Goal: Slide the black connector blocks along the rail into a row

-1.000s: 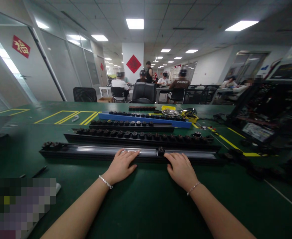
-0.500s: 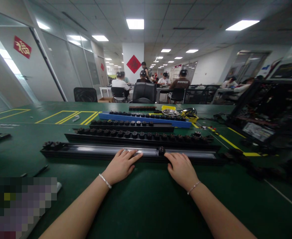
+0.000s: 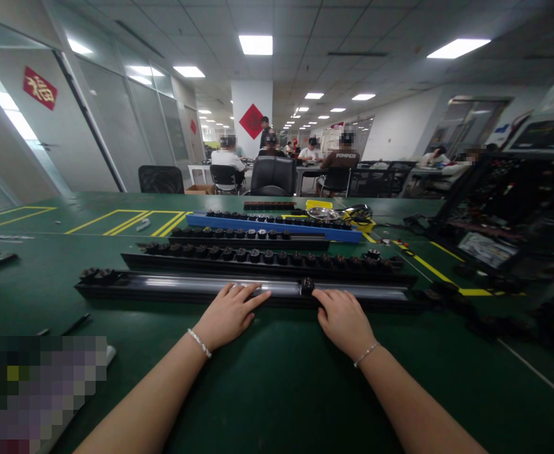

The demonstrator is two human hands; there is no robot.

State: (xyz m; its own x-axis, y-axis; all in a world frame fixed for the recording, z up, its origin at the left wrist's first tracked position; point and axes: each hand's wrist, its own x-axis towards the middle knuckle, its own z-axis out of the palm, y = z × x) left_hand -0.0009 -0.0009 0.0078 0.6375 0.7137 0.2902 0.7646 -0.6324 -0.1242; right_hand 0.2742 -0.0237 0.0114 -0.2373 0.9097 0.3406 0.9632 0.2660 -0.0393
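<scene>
A long black rail with a shiny channel lies crosswise in front of me. My left hand rests on its near edge, fingers spread and laid over the channel. My right hand lies farther along the same edge with its fingers stretched out. Its index fingertip is close beside a small black block seated in the channel; whether they touch I cannot tell. Several similar black pieces sit at the rail's left end.
Behind lie another black rail carrying several round black pieces, a shorter one, and a blue rail. A yellow tray stands farther back. On the right is an open black-framed case. People sit at tables beyond.
My hands and the rail keep their places, apart from a slight shift of the whole view. In the background, a standing person has moved a little to the left.
</scene>
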